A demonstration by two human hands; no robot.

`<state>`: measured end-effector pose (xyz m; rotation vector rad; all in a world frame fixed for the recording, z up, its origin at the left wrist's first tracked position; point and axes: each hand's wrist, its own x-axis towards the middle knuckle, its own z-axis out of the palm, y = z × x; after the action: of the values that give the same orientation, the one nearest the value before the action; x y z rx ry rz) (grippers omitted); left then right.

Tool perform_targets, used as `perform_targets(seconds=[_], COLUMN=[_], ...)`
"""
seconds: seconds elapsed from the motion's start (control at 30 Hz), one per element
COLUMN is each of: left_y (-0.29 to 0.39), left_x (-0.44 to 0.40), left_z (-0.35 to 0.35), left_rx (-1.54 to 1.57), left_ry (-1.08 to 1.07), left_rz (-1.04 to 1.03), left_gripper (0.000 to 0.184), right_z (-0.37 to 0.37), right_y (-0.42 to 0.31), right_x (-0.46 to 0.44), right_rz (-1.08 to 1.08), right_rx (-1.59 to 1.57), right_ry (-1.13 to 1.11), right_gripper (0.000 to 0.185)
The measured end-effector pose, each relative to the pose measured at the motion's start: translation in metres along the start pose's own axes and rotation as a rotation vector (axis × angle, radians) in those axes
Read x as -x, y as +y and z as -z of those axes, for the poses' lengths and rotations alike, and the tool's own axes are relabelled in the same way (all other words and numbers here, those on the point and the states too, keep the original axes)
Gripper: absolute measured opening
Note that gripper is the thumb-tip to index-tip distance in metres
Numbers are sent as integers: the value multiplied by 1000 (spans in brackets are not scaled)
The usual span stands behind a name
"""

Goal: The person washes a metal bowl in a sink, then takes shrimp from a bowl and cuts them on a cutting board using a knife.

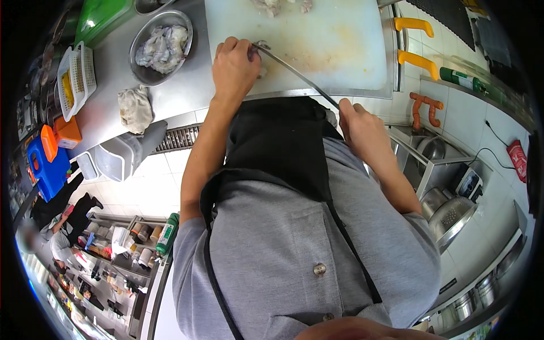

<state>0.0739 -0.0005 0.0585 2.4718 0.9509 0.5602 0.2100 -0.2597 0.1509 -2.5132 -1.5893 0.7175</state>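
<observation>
My right hand (362,129) is wrapped round the handle of a long knife (297,73), whose blade slants up and left over the front of the white cutting board (334,39). At the blade's tip my left hand (235,65) has its fingers curled on a small greyish piece of food (261,45). More pale pieces (272,5) lie at the board's far edge. Left of the board, a steel bowl (136,59) holds whitish, wet-looking pieces (164,48).
A crumpled cloth (135,109), a white basket (85,73) and a green container (96,20) are on the left of the steel counter (107,122). Yellow handles (418,61) stick out right of the board. People (68,226) stand at the lower left.
</observation>
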Motion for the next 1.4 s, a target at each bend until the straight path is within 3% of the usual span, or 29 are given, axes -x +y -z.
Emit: perform_targets(seconds=[0.2, 0.3, 0.43, 0.5, 0.63, 0.77, 0.83, 0.97, 1.03, 1.07, 1.13, 1.27, 1.4], left_y=[-5, -6, -12, -14, 0, 17, 23, 26, 22, 25, 32, 32, 21], left_x=[3, 4, 2, -3, -22, -41, -49, -63, -60, -59, -59, -65, -73], left_z=[-4, 2, 6, 8, 0, -17, -18, -23, -35, -39, -48, -48, -7], left_rx=[47, -12, -32, -42, 70, 347, 1103, 1136, 345, 339, 85, -72, 46], left_ry=[48, 69, 47, 67, -6, -141, -239, -271, -247, -234, -143, -218, -187], left_rz=[-43, -6, 52, -97, -254, -91, 341, 354, -184, -179, -436, -419, -298], left_gripper=[11, 15, 20, 25, 29, 36, 34, 30, 25, 25, 21, 17, 14], right_z=[-7, -3, -5, 0, -3, -2, 4, 3, 6, 9, 11, 7, 7], right_y=[-1, 7, 33, 36, 42, 49, 44, 51, 53, 53, 55, 61, 57], right_x=[-47, -35, -10, -6, -5, -3, -2, -4, -1, -6, -6, -14, -17], right_rz=[91, 2, 56, -10, -134, -285, -332, -256, -290, -308, -314, -296, -304], right_rx=[-36, -34, -126, -442, -599, -789, -1057, -1130, -1159, -1189, -1169, -1155, -1150], right_ry=[-24, -85, -33, -44, -33, -80, -172, -163, -107, -48, -31, -16, -19], right_gripper=[19, 17, 13, 14, 19, 18, 17, 11, 12, 13, 14, 12, 11])
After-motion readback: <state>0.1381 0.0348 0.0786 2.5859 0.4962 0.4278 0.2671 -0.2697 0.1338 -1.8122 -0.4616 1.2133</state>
